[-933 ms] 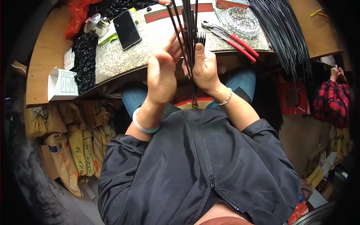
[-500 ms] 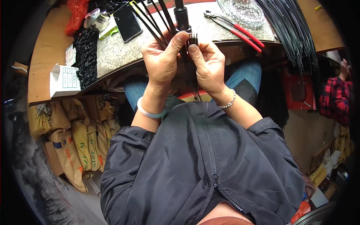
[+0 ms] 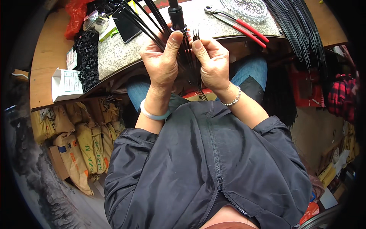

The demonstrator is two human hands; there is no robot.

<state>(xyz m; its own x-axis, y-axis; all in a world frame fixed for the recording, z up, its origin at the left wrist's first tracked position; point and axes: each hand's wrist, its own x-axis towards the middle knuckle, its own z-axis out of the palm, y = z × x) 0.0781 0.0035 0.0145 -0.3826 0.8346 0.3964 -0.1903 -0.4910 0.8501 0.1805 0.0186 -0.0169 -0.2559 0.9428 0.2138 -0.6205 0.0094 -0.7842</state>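
Note:
A black tubular shaft [image 3: 176, 17] stands upright at the table's front edge, with a collar at its lower end. My left hand [image 3: 160, 65] is closed at that collar, its thumb pressed on top. Thin black rods [image 3: 143, 26], like umbrella ribs, fan out up and left from behind it. My right hand [image 3: 214, 63], just right of the shaft, pinches a small bunch of thin rods [image 3: 196, 35] between thumb and fingers, tips pointing up. More rods [image 3: 188, 63] hang down between my hands toward my lap.
Red-handled pliers [image 3: 244, 30] and a clear glass dish [image 3: 249, 9] of small pieces lie right. A large bundle of black rods [image 3: 297, 30] overhangs the right edge. A phone [image 3: 126, 24], black parts [image 3: 87, 57] and a white box [image 3: 66, 84] sit left. A plaid-sleeved person [image 3: 341, 95] is far right.
My hands have moved slightly apart. Fewer rod tips show above my right thumb. The view has shifted a little, and the other person's raised hand is out of sight.

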